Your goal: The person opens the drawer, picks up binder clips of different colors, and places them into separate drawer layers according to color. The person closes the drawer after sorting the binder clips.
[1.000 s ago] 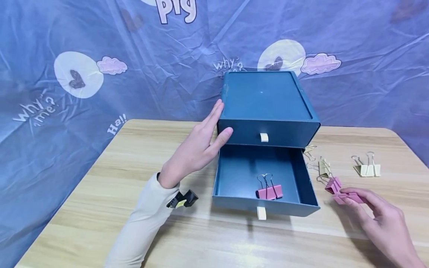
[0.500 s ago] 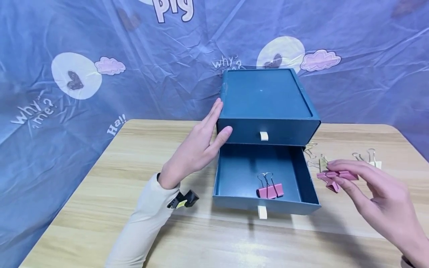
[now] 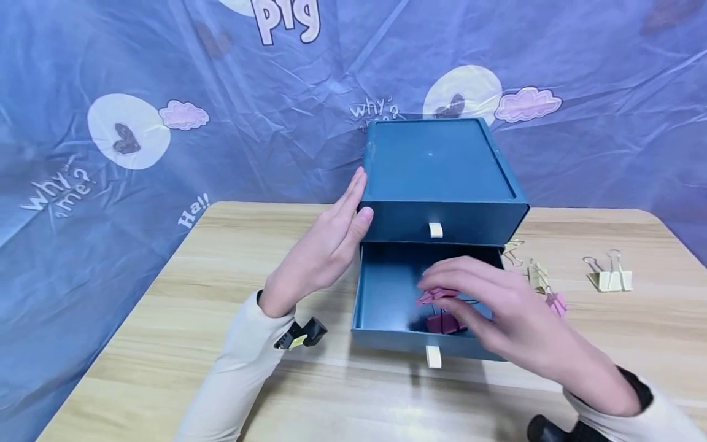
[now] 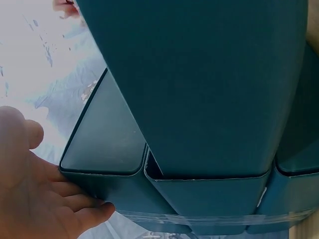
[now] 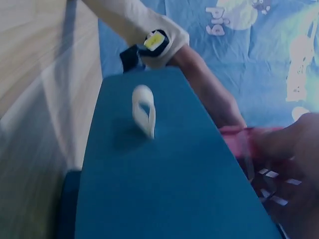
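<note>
A blue two-drawer organizer [image 3: 436,159] stands at the back of the table, its lower drawer [image 3: 381,339] pulled out. My left hand [image 3: 317,252] rests with straight fingers along the organizer's left side; the left wrist view shows the palm side of this hand [image 4: 45,199] beside the blue casing. Over the lower drawer, my right hand [image 3: 508,313] pinches a pink binder clip [image 3: 435,296] between thumb and fingers. Another pink binder clip [image 3: 442,323] lies inside the drawer, partly covered by the held one. In the right wrist view, the held pink binder clip [image 5: 237,139] is blurred.
On the table right of the drawer lie a pink binder clip [image 3: 556,304] and pale yellow binder clips [image 3: 537,276], one [image 3: 610,280] farther right. The upper drawer [image 3: 397,224] is closed. A blue printed cloth [image 3: 265,123] hangs behind the table.
My right hand has lifted a pink binder clip from the table at the right and carried it left over the open drawer. My left hand stays at the organizer's side.
</note>
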`<state>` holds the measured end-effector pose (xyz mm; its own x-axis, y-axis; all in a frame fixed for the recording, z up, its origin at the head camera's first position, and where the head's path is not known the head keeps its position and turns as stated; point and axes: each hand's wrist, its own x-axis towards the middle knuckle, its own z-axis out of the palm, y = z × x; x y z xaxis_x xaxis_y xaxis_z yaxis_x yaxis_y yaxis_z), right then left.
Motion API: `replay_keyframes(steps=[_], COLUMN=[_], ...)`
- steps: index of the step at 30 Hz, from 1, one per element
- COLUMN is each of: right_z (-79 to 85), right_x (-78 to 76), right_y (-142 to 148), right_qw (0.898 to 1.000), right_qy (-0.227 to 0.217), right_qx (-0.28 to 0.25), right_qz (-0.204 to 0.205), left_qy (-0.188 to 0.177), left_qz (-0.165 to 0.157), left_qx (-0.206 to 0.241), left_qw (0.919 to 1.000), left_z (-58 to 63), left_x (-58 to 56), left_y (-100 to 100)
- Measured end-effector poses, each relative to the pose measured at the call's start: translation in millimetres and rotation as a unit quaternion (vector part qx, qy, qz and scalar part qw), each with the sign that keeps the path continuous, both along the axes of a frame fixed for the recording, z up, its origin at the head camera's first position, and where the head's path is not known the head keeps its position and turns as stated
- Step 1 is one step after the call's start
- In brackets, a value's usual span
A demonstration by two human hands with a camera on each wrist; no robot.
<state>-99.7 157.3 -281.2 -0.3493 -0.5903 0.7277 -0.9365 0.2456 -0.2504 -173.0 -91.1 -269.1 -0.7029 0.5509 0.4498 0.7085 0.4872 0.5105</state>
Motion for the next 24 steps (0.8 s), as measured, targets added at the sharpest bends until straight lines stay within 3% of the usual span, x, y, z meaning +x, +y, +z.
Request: replay_keyframes(steps=[8, 18, 24], right_z=[-17.8, -18.1, -17.5], right_x=[-11.9, -13.1, -10.1], right_y=[-21.0, -38.4, -32.2], right_qw=[0.991, 0.982, 0.981], right_qy=[-0.092, -0.127, -0.101], right_qx=[0.093, 0.142, 0.149], right_qz=[-0.01, -0.011, -0.076], left_qy=[-0.008, -0.008, -0.011], left_qz=[0.001, 0.009, 0.006], left_qx=[0.0, 0.003, 0.001], left_qw=[1.0, 0.9999, 0.9999], left_z=[-1.0, 0.1, -2.4], left_x=[0.7, 3.1, 1.9], left_y=[-1.3, -2.2, 0.1])
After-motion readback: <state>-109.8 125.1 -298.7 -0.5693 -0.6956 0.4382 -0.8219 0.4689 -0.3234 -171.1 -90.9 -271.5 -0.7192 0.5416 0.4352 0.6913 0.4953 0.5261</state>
